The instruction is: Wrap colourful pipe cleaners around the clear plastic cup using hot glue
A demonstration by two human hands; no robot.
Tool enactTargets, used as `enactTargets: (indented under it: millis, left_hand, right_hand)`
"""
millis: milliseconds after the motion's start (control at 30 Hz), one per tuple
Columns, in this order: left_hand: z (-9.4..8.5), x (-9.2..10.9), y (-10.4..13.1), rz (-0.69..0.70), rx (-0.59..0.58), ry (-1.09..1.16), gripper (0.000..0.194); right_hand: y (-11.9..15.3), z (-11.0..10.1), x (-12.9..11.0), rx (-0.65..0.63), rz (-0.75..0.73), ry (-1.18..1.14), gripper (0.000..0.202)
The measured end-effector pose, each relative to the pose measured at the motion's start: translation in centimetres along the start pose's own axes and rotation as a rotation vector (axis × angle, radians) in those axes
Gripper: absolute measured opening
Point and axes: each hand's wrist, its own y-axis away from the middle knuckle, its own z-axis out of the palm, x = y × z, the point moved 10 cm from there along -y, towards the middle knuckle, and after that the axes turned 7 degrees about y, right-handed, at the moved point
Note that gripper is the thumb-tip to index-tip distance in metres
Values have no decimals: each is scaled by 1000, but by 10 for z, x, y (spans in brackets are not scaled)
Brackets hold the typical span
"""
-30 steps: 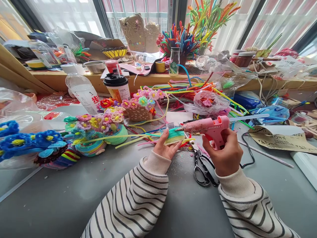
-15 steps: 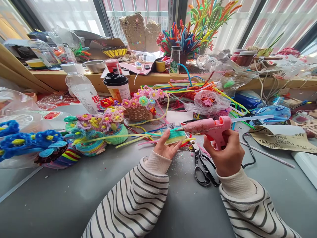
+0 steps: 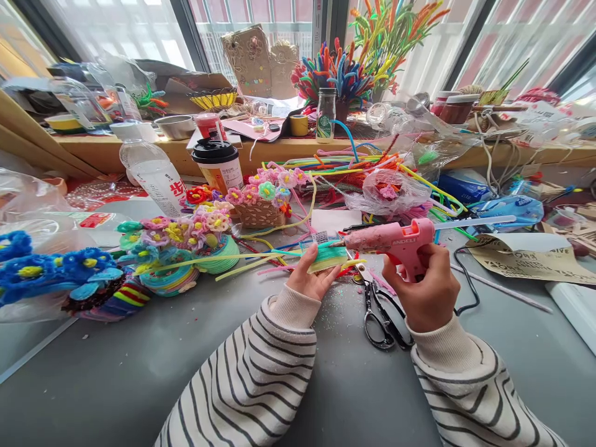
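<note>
My left hand [image 3: 313, 274] holds a small clear container [image 3: 328, 256] partly wrapped in teal and yellow pipe cleaners, thumb on its near left side and fingers beneath. Loose yellow and teal ends stick out to the left. My right hand [image 3: 426, 288] is wrapped round the handle of a pink glue gun [image 3: 395, 239], with a long clear glue stick [image 3: 479, 221] out of its back. The gun's nozzle is at the container's upper right edge; whether it touches is unclear. Black-handled scissors [image 3: 379, 316] lie on the table between my hands.
Pipe-cleaner flower pots [image 3: 216, 256] and blue flowers [image 3: 60, 270] stand at the left. Behind are a flower basket [image 3: 261, 212], a lidded cup [image 3: 218, 164], a water bottle [image 3: 156, 177] and a pipe-cleaner pile [image 3: 321, 162]. A black cord [image 3: 475, 288] runs at the right.
The whole view has shifted slightly, with the background a little further left. Both hands keep their hold, and the glue gun stays at the container's edge.
</note>
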Motion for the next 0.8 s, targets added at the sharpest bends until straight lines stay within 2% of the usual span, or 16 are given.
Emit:
enactTargets:
  millis: [167, 633, 800]
  left_hand:
    - [-3, 0, -3, 16, 32, 2, 19]
    - [-6, -1, -6, 31, 2, 5, 30]
    - [-6, 0, -6, 27, 5, -6, 26]
  right_hand:
    - [-1, -1, 0, 3, -5, 14, 34]
    - [-1, 0, 7, -29, 72, 16, 36]
    - [-1, -1, 7, -29, 76, 16, 36]
